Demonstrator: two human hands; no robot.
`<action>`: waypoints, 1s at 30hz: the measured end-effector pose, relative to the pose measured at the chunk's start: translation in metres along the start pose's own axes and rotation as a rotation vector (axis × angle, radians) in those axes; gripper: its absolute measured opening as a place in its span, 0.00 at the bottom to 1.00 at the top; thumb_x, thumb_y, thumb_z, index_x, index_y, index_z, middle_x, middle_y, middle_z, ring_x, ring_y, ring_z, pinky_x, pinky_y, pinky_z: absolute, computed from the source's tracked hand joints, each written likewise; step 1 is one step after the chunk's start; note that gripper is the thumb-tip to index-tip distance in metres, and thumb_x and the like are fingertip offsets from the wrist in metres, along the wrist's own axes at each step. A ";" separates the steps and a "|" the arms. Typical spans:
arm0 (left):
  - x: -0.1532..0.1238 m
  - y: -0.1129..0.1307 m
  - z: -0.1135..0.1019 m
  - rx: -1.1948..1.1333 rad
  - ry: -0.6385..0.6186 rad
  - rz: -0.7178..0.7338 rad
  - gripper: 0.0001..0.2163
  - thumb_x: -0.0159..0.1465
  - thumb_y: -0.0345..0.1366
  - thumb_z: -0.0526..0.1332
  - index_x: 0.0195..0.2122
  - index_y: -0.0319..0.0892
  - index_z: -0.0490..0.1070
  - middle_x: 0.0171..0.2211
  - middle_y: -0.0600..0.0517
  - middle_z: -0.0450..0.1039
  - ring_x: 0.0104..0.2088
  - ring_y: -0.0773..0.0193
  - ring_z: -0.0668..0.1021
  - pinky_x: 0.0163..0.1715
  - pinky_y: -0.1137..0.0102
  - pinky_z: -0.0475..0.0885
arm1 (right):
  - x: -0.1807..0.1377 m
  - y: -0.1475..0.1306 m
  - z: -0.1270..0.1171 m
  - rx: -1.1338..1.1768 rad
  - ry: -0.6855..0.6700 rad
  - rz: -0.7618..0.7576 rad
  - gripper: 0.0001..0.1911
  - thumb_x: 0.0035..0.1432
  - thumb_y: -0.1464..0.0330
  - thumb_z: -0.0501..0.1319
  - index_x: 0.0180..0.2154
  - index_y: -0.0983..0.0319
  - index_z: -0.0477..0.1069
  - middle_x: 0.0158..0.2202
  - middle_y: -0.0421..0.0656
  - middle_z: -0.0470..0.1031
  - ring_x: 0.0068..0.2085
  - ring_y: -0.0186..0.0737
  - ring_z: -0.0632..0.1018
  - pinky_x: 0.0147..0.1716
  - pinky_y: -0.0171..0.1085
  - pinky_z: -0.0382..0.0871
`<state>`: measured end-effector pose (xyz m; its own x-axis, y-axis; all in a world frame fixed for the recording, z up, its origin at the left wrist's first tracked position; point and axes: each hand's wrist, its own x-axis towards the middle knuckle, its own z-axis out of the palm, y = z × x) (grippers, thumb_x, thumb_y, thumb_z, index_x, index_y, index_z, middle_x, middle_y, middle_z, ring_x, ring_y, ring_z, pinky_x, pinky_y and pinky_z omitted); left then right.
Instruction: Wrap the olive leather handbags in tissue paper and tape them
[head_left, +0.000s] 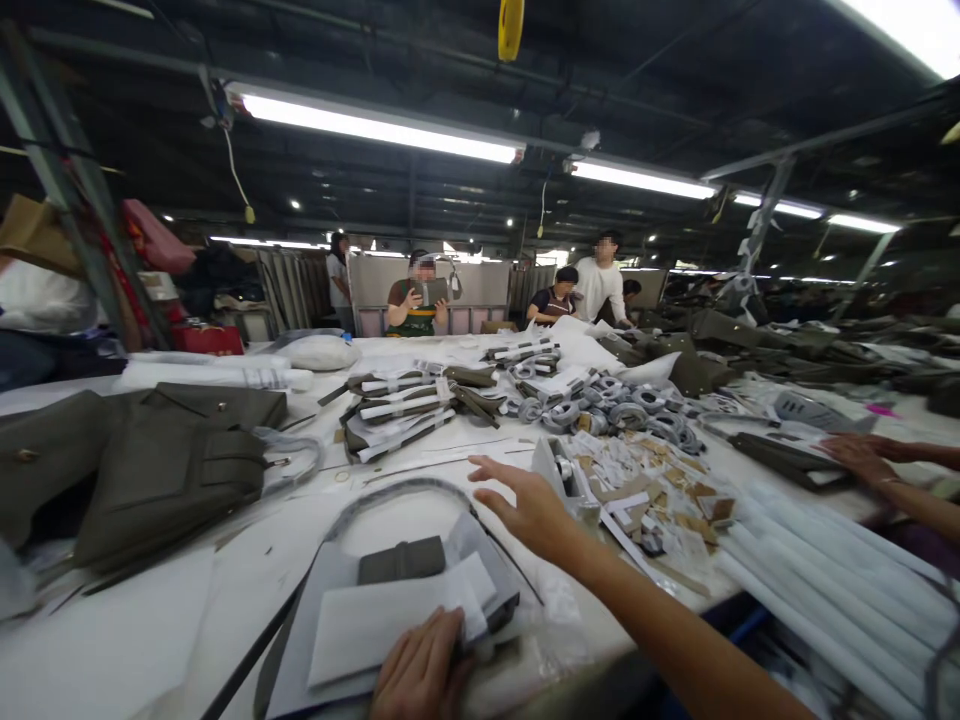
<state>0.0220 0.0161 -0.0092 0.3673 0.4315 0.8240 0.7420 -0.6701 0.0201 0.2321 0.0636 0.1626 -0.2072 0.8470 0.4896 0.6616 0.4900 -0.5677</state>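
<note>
My left fingers [420, 648] are lying close together on the white sheet [386, 622] over the bag [401, 562]; I cannot tell whether they are pinching its edge. My right fingers [501, 470] are spreading wide with nothing between them, pointing leftward over the table [262, 560], just beyond the bag and beside a white box [551, 462]. The bag is lying right in front of me, its olive part showing between the white sheet and the grey-wrapped handle [405, 485], which is arching away from me. Scraps [664, 495] are spilling to the right of the box, and grey rolls [637, 405] are heaping behind them. Bundles of straps [412, 405] are lying farther back. Olive bags [176, 480] are sitting to my left. On my right, a co-worker's hands [862, 458] are touching an olive piece [784, 458], with white tubes [847, 590] lying nearer me.
</note>
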 end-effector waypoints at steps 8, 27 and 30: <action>0.018 0.015 -0.029 -0.180 -0.139 -0.127 0.12 0.70 0.36 0.56 0.52 0.41 0.71 0.48 0.47 0.79 0.49 0.57 0.79 0.49 0.62 0.74 | -0.097 0.011 0.067 -0.229 -0.383 -0.121 0.28 0.63 0.63 0.62 0.63 0.62 0.63 0.61 0.50 0.69 0.63 0.50 0.68 0.63 0.52 0.59; 0.041 -0.089 -0.123 0.047 -0.773 0.135 0.29 0.68 0.46 0.59 0.67 0.45 0.53 0.64 0.45 0.62 0.63 0.51 0.67 0.61 0.52 0.63 | -0.102 0.045 0.064 -0.408 -0.279 -0.184 0.34 0.57 0.76 0.63 0.64 0.55 0.60 0.64 0.44 0.66 0.66 0.50 0.63 0.67 0.60 0.43; 0.045 -0.083 -0.117 0.091 -0.736 0.140 0.26 0.68 0.43 0.59 0.65 0.42 0.57 0.63 0.42 0.65 0.61 0.49 0.69 0.61 0.48 0.62 | -0.105 0.045 0.067 -0.404 -0.262 -0.158 0.34 0.57 0.77 0.63 0.64 0.55 0.60 0.64 0.44 0.66 0.66 0.49 0.62 0.66 0.59 0.45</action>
<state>-0.0887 0.0204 0.0924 0.7175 0.6596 0.2240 0.6927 -0.7094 -0.1299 0.2353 0.0109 0.0409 -0.4674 0.8174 0.3368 0.8226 0.5417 -0.1731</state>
